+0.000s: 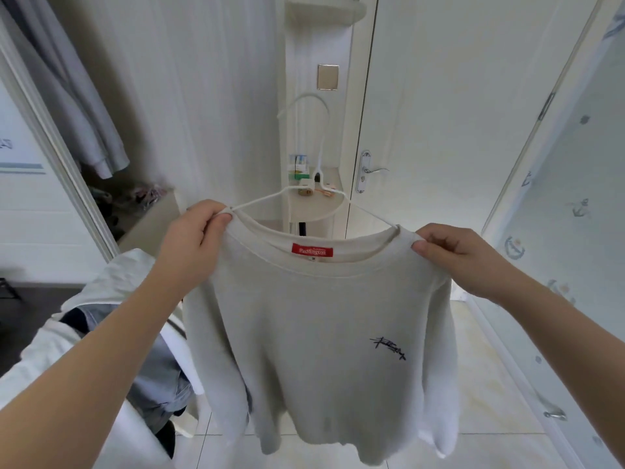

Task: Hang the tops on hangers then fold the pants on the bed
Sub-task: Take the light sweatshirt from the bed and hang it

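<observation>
Nearest, two bare forearms reaching in from the lower corners, well apart. Left hand (192,238) pinching the left shoulder seam of a pale grey crew-neck sweatshirt (321,333) just beside the collar, thumb on the near face and fingers curled behind. Right hand (463,255) gripping the opposite shoulder likewise, thumb tip pressed on the fabric. Sweatshirt held up in the air between both hands, front towards the camera, body and sleeves hanging loose above a pale tiled floor (483,384). Red woven neck label (312,249) inside the back of the collar; small dark embroidered script (389,348) on the chest, towards the right sleeve. Thin white wire hanger (318,172) seated in the neck opening, both of its arms running down under the collar at either shoulder, hook upright above and caught on nothing. Behind the hanger, a rounded cream corner shelf (314,214) carrying small items too blurred to name, and a white door (439,113) with a metal lever handle (367,170). Low on the left, a heap of white and blue-grey clothing (152,384), partly hidden by the left forearm. Upper left, grey garments (77,96) hanging in an open wardrobe. Far right, a pale panel printed with faint anchor motifs (575,198).
</observation>
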Available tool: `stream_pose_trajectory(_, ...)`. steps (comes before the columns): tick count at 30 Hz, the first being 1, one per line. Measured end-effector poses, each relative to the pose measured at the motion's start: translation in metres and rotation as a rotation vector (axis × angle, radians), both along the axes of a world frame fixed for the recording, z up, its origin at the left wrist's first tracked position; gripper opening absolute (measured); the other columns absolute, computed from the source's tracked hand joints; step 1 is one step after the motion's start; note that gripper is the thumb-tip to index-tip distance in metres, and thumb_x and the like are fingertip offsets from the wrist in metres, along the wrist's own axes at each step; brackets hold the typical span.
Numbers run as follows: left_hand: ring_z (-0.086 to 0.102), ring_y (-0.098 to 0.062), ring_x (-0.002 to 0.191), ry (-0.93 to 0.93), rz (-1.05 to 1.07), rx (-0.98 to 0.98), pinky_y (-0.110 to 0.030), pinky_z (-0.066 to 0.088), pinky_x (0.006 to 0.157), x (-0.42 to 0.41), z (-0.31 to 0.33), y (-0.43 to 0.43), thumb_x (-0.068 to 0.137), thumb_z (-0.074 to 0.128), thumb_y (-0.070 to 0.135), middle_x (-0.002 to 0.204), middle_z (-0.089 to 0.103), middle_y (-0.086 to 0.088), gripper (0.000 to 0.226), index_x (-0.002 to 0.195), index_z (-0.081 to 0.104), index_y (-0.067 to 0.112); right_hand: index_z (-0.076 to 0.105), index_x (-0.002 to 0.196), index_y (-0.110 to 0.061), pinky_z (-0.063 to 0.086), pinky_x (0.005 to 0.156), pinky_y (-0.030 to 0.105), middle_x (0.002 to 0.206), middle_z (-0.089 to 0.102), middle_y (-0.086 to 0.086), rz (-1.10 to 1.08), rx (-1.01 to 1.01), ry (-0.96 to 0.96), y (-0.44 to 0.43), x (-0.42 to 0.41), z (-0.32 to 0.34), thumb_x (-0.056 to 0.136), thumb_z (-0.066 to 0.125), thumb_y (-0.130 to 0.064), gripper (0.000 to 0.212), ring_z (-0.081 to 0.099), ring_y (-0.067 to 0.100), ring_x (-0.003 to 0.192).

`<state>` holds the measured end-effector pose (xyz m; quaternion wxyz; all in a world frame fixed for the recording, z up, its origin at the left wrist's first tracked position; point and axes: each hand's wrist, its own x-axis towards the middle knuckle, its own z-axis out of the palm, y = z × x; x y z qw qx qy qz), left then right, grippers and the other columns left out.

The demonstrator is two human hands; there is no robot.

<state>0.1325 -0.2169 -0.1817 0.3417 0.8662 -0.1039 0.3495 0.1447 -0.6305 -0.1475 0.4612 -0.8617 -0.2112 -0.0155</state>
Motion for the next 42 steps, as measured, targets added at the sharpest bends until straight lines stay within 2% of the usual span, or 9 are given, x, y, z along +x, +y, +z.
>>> stream_pose_trajectory(4, 0.048, -0.012, 0.074, 0.016, 0.040, -0.021, -0.028, 0.034, 0.070, 0.021, 0.019, 0.018, 0.102, 0.046, 0.026, 0.077, 0.054, 0.012, 0.019, 0.085, 0.053, 0.022, 0.075, 0.097, -0.019, 0.050, 0.075, 0.030, 0.093, 0.072, 0.010, 0.138, 0.069, 0.110, 0.024, 0.021, 0.018, 0.100, 0.057, -0.010, 0.020, 0.066, 0.017, 0.084)
stream_pose_trajectory(8, 0.051, -0.017, 0.079, -0.019, 0.074, 0.026, -0.032, 0.036, 0.074, 0.056, 0.049, 0.036, 0.104, 0.049, 0.012, 0.081, 0.055, 0.003, 0.019, 0.087, 0.056, 0.015, 0.074, 0.103, -0.007, 0.053, 0.075, 0.035, 0.101, 0.071, 0.021, 0.349, 0.220, 0.299, 0.057, 0.048, 0.051, 0.090, 0.051, 0.010, 0.031, 0.067, 0.030, 0.090)
stream_pose_trajectory(14, 0.058, -0.039, 0.101, 0.053, 0.160, 0.049, -0.052, 0.046, 0.094, 0.146, 0.092, 0.093, 0.107, 0.044, 0.020, 0.103, 0.066, -0.009, 0.020, 0.101, 0.061, 0.012, 0.071, 0.108, 0.000, 0.057, 0.073, 0.033, 0.103, 0.069, 0.022, 0.546, 0.418, 0.462, 0.134, 0.095, 0.098, 0.078, 0.061, -0.006, 0.033, 0.070, 0.033, 0.091)
stream_pose_trajectory(21, 0.058, -0.021, 0.121, 0.020, 0.145, -0.066, -0.036, 0.044, 0.106, 0.230, 0.154, 0.152, 0.102, 0.056, 0.026, 0.126, 0.067, 0.001, 0.024, 0.123, 0.067, 0.022, 0.064, 0.127, 0.002, 0.053, 0.096, 0.043, 0.128, 0.064, 0.028, 0.518, 0.624, 0.398, 0.240, 0.147, 0.145, 0.079, 0.062, -0.014, 0.051, 0.063, 0.040, 0.117)
stream_pose_trajectory(25, 0.060, -0.006, 0.106, -0.082, 0.016, -0.120, 0.001, 0.035, 0.079, 0.246, 0.192, 0.183, 0.100, 0.061, 0.027, 0.116, 0.067, 0.009, 0.017, 0.116, 0.066, 0.024, 0.057, 0.129, 0.009, 0.054, 0.091, 0.040, 0.122, 0.064, 0.028, 0.458, 0.731, 0.330, 0.309, 0.187, 0.168, 0.083, 0.058, -0.010, 0.050, 0.065, 0.037, 0.109)
stream_pose_trajectory(30, 0.063, 0.003, 0.086, -0.114, -0.132, -0.171, -0.005, 0.042, 0.073, 0.254, 0.215, 0.222, 0.097, 0.065, 0.027, 0.092, 0.069, 0.018, 0.006, 0.095, 0.068, 0.031, 0.053, 0.128, 0.015, 0.047, 0.101, 0.047, 0.120, 0.062, 0.030, 0.368, 0.799, 0.212, 0.389, 0.242, 0.198, 0.087, 0.055, -0.007, 0.047, 0.060, 0.038, 0.109)
stream_pose_trajectory(36, 0.062, -0.002, 0.072, -0.104, -0.244, -0.213, -0.016, 0.049, 0.067, 0.281, 0.237, 0.251, 0.091, 0.072, 0.031, 0.082, 0.070, 0.017, 0.009, 0.083, 0.068, 0.033, 0.064, 0.106, 0.001, 0.059, 0.065, 0.027, 0.087, 0.074, 0.012, 0.356, 0.808, 0.125, 0.465, 0.309, 0.246, 0.097, 0.049, 0.000, 0.018, 0.072, 0.020, 0.074)
stream_pose_trajectory(39, 0.064, -0.002, 0.075, -0.080, -0.212, -0.144, -0.017, 0.052, 0.069, 0.299, 0.256, 0.260, 0.078, 0.066, 0.056, 0.085, 0.069, 0.017, 0.021, 0.084, 0.066, 0.036, 0.061, 0.109, 0.001, 0.059, 0.064, 0.029, 0.088, 0.069, 0.014, 0.341, 0.798, 0.067, 0.501, 0.342, 0.273, 0.097, 0.050, 0.000, 0.017, 0.067, 0.023, 0.073)
stream_pose_trajectory(42, 0.063, 0.000, 0.078, -0.066, -0.167, -0.065, -0.013, 0.048, 0.066, 0.321, 0.272, 0.269, 0.077, 0.069, 0.058, 0.090, 0.066, 0.020, 0.028, 0.088, 0.061, 0.034, 0.059, 0.112, -0.002, 0.053, 0.068, 0.034, 0.091, 0.061, 0.015, 0.321, 0.788, 0.014, 0.536, 0.377, 0.304, 0.097, 0.051, -0.003, 0.016, 0.059, 0.026, 0.077)
